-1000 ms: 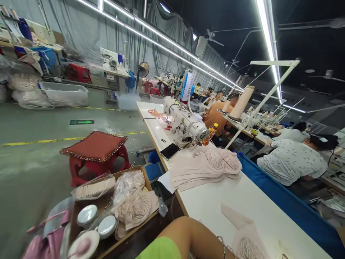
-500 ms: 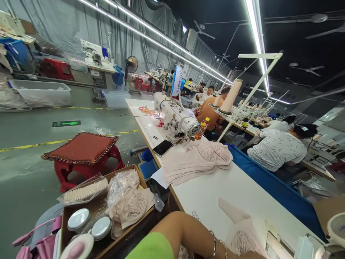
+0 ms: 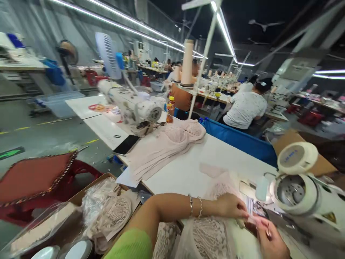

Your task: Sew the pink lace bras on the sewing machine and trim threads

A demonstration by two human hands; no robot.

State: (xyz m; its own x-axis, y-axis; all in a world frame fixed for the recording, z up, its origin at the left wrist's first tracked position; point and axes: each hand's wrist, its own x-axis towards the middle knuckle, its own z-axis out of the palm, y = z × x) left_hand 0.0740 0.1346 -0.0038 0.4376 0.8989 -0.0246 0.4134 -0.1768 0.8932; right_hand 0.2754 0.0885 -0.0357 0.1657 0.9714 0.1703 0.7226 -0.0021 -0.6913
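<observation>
My left hand [image 3: 231, 207], at the end of a bare forearm with two bracelets, has its fingers closed on the edge of a pale beige fabric piece [image 3: 252, 218]. Facing it, my right hand [image 3: 272, 237] pinches the same edge, fingertips close to the left ones. A small shiny spot by the right fingers is too blurred to name. Below the left wrist lies a beige lace cup piece [image 3: 210, 237]. Another beige piece [image 3: 222, 181] is spread on the white table [image 3: 183, 172] beyond the left hand. Just right of the hands is a sewing machine [image 3: 296, 194].
A stack of beige corset pieces [image 3: 172, 140] lies near a second sewing machine [image 3: 134, 106], with a black phone [image 3: 126, 144] and a bottle [image 3: 170, 110]. A cardboard box [image 3: 81, 194] of lace pieces stands left, by a red cushioned stool [image 3: 37, 172]. A blue cloth bin [image 3: 237, 138] borders the table.
The view has swung to the right. Both hands and the fabric between them are now visible; earlier mostly my left arm showed, lower in view. The right-hand sewing machine has come fully in.
</observation>
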